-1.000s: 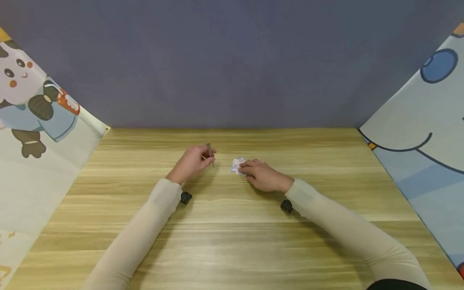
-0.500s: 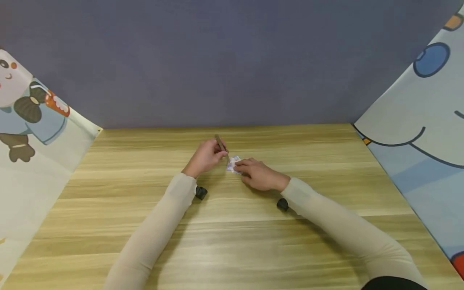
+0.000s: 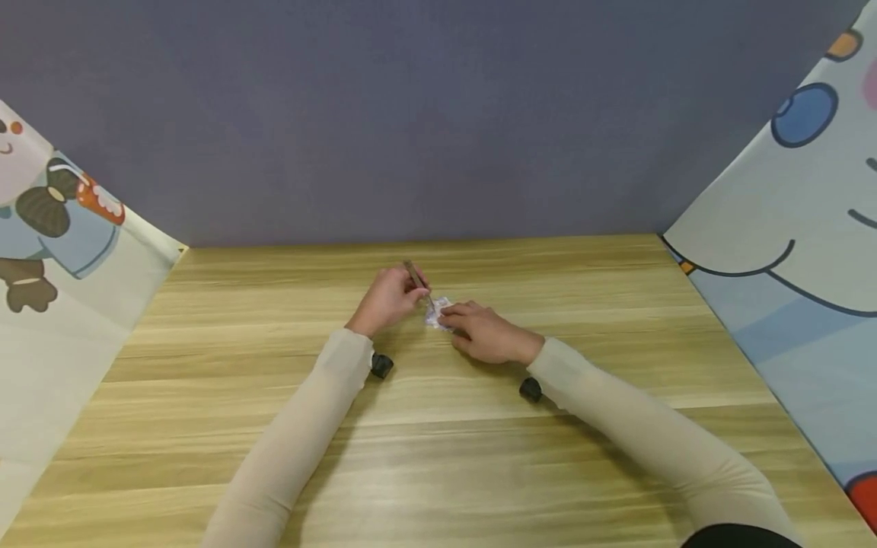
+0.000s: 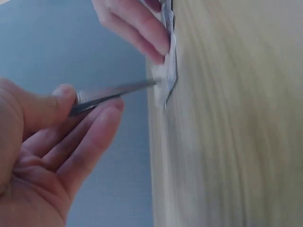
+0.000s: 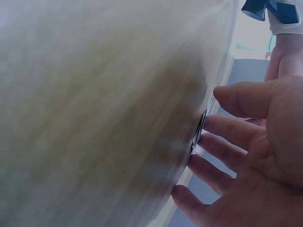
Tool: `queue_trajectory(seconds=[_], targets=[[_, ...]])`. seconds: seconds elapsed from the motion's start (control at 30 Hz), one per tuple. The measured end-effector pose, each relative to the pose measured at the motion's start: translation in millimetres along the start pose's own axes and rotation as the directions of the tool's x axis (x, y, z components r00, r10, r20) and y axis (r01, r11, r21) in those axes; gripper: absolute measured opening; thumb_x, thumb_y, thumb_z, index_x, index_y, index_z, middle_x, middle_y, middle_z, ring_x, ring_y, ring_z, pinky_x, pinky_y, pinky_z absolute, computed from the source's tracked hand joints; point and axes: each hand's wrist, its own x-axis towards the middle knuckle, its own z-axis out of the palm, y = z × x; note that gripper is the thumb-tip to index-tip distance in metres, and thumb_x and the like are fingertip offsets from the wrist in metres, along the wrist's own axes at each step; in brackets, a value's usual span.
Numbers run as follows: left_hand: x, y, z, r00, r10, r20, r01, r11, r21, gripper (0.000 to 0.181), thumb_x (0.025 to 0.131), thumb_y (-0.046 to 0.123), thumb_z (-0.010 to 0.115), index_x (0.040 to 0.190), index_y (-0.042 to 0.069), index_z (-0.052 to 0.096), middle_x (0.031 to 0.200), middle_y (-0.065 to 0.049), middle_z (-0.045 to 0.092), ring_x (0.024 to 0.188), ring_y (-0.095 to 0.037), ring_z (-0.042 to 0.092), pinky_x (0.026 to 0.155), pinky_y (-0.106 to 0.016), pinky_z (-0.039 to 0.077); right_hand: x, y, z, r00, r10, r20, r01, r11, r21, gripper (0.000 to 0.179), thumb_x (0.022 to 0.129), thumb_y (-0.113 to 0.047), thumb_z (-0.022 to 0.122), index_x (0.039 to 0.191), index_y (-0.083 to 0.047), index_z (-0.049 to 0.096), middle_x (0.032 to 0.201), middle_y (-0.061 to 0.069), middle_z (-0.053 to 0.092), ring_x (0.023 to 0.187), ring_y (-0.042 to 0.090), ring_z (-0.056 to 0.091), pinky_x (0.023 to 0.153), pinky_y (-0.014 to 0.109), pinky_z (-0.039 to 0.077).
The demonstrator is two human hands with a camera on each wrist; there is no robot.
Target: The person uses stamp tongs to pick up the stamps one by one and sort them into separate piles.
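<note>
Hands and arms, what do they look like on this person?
The left sleeve and right sleeve are long, plain and cream, reaching the wrists. A small dark device juts from each cuff. The left hand and right hand wear no gloves.

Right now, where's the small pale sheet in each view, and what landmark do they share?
Head: the pale sheet lies just below centre, partly under the right hand.
Left wrist: the pale sheet is upper middle, by the right hand's fingers.
Right wrist: the pale sheet is probably the thin dark edge right of centre.
Shared landmark: the right hand.
</note>
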Motion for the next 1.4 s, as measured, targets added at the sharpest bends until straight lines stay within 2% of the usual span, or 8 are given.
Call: queue_trajectory(seconds=[0.2, 0.43, 0.73, 0.97, 1.17, 1.27, 1.4], targets=[[-1.3, 2.3, 1.5, 1.000, -0.008, -0.013, 0.008, 1.000, -0.008, 0.005, 0.092, 0.011, 0.063, 0.091, 0.007, 0.063, 0.082, -0.005, 0.067, 0.066, -0.011, 0.061, 0.057, -0.025, 0.051, 0.4, -1, 2, 1.000, -0.006, -0.015, 0.006, 1.000, -0.011, 0.045, 0.099, -0.020, 0.050, 0.142, -0.007, 0.042, 0.148, 0.012, 0.032, 0.135, 0.032, 0.029, 0.102, 0.059, 0.029], [-2.3, 5.6, -0.7, 1.000, -0.012, -0.019, 0.012, 1.000, 0.008, 0.005, 0.094, 0.014, 0.061, 0.092, 0.009, 0.063, 0.081, -0.007, 0.068, 0.063, -0.010, 0.061, 0.055, -0.027, 0.051, -0.6, -2, 1, 1.000, 0.002, -0.004, -0.002, 1.000, -0.009, 0.048, 0.098, -0.022, 0.053, 0.143, -0.009, 0.041, 0.147, 0.013, 0.032, 0.133, 0.031, 0.030, 0.100, 0.059, 0.030], [-2.0, 10.5, -12.9, 0.994, -0.010, -0.106, 0.007, 1.000, -0.021, 0.004, 0.091, 0.012, 0.064, 0.089, 0.008, 0.062, 0.077, -0.005, 0.067, 0.065, -0.012, 0.062, 0.055, -0.028, 0.050, -1.2, -5, 1, 1.000, -0.005, -0.006, 0.005, 1.000, 0.009, 0.051, 0.096, -0.021, 0.055, 0.143, -0.008, 0.040, 0.145, 0.014, 0.033, 0.132, 0.031, 0.030, 0.099, 0.059, 0.031], [-3.5, 8.7, -31.9, 0.985, -0.013, -0.174, 0.001, 0.998, -0.064, 0.002, 0.090, 0.007, 0.063, 0.089, 0.004, 0.063, 0.077, -0.004, 0.066, 0.068, -0.013, 0.064, 0.057, -0.028, 0.052, -0.3, -7, 2, 1.000, -0.002, 0.011, 0.002, 1.000, -0.005, 0.054, 0.096, -0.023, 0.055, 0.144, -0.008, 0.038, 0.147, 0.011, 0.031, 0.134, 0.030, 0.027, 0.100, 0.059, 0.030], [-11.1, 4.9, -58.6, 0.972, -0.031, -0.234, 0.030, 1.000, -0.009, 0.002, 0.090, 0.007, 0.064, 0.089, 0.005, 0.064, 0.074, -0.004, 0.068, 0.064, -0.014, 0.065, 0.056, -0.029, 0.053, 1.9, -9, 2, 1.000, 0.010, 0.019, -0.010, 1.000, -0.021, 0.055, 0.096, -0.025, 0.055, 0.145, -0.009, 0.035, 0.148, 0.008, 0.031, 0.136, 0.028, 0.025, 0.101, 0.058, 0.029], [-17.6, 0.9, -72.2, 0.974, -0.079, -0.214, 0.087, 0.996, 0.026, 0.005, 0.091, 0.008, 0.063, 0.090, 0.004, 0.065, 0.075, -0.005, 0.067, 0.064, -0.016, 0.065, 0.055, -0.030, 0.053, 3.3, -10, 2, 1.000, 0.012, 0.014, -0.011, 0.999, -0.044, 0.059, 0.095, -0.027, 0.056, 0.147, -0.012, 0.032, 0.145, 0.008, 0.034, 0.133, 0.027, 0.028, 0.096, 0.056, 0.033], [-26.1, -9.2, -84.7, 0.979, -0.144, -0.143, 0.160, 0.981, 0.110, 0.011, 0.093, 0.010, 0.060, 0.088, 0.003, 0.066, 0.071, -0.007, 0.066, 0.056, -0.016, 0.059, 0.050, -0.031, 0.048, 5.2, -12, 3, 1.000, 0.007, 0.017, -0.006, 0.996, -0.094, 0.061, 0.095, -0.031, 0.056, 0.148, -0.013, 0.032, 0.141, 0.009, 0.035, 0.128, 0.026, 0.031, 0.089, 0.052, 0.037]])
